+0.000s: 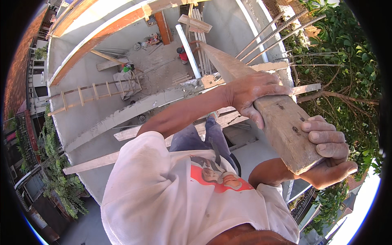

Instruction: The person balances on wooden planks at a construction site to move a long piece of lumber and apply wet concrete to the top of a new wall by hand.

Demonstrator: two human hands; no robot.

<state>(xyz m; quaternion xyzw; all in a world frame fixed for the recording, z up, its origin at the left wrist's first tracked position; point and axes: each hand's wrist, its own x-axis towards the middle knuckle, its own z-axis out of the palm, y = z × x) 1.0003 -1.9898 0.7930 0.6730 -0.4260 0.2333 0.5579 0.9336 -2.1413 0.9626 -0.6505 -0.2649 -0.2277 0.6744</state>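
Observation:
A long wooden beam (284, 134) runs away from me, its near end thick and close to my body. My left hand (257, 90) is wrapped over its top, with the thumb down along its side. At the near end my right hand (328, 151) grips the beam, fingers curled over the edge and the thumb sticking out. Two small dark marks show on the beam's face. The far part narrows over the wall top, beside several steel rebars (269, 38) that stick out. A thin wood strip (306, 88) pokes out beyond my left hand.
Below my legs are scaffold planks (200, 130) and a rough concrete wall top (151, 104). A wooden ladder (94, 94) lies at the left. Far below, a person in red (182, 56) is near a white pipe (188, 51). Leafy branches (347, 61) crowd the right.

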